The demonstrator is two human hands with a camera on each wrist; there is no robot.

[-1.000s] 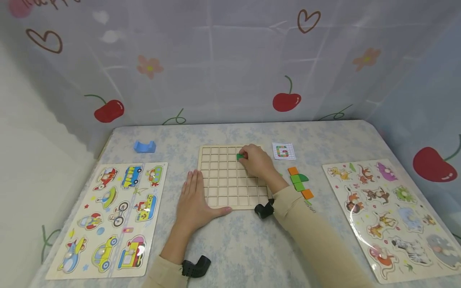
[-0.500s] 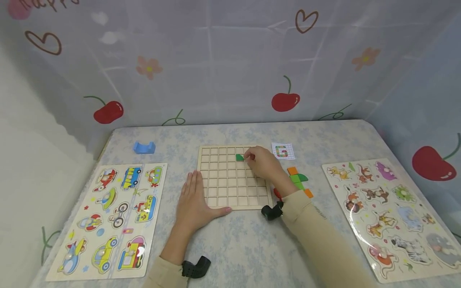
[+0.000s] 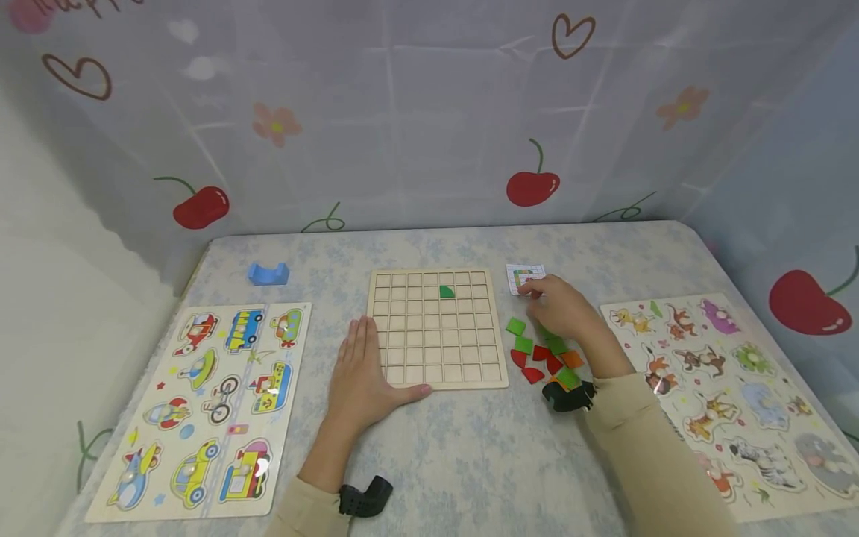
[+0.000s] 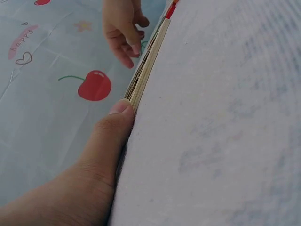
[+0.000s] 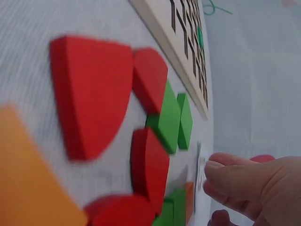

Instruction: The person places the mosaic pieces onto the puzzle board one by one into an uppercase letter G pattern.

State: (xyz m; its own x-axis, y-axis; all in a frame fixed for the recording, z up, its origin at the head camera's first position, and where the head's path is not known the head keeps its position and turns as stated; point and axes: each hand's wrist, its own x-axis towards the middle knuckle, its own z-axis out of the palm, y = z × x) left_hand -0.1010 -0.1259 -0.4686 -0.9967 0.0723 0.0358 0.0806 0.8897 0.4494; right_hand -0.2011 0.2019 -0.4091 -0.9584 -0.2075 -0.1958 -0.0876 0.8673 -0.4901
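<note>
A wooden grid board (image 3: 436, 377) lies in the middle of the table, with one green quarter-round piece (image 3: 447, 291) in a cell near its far edge. My left hand (image 3: 362, 369) lies flat at the board's left front corner, thumb (image 4: 117, 120) pressed against the board edge (image 4: 146, 63). My right hand (image 3: 555, 304) hovers right of the board, fingers loosely curled and holding nothing I can see, fingertips (image 5: 221, 176) by the small pattern card (image 3: 526, 274). Under it lie loose pieces: green squares (image 3: 516, 326), red pieces (image 3: 533, 375) (image 5: 91, 94), an orange square (image 3: 573, 359).
A vehicle puzzle board (image 3: 215, 403) lies at the left and an animal puzzle board (image 3: 731, 395) at the right. A blue arch block (image 3: 269, 274) sits at the far left. A curtain with cherries hangs right behind the table.
My right hand let go of the green piece in the board cell and moved right to the loose pieces by the card. My left hand stayed put.
</note>
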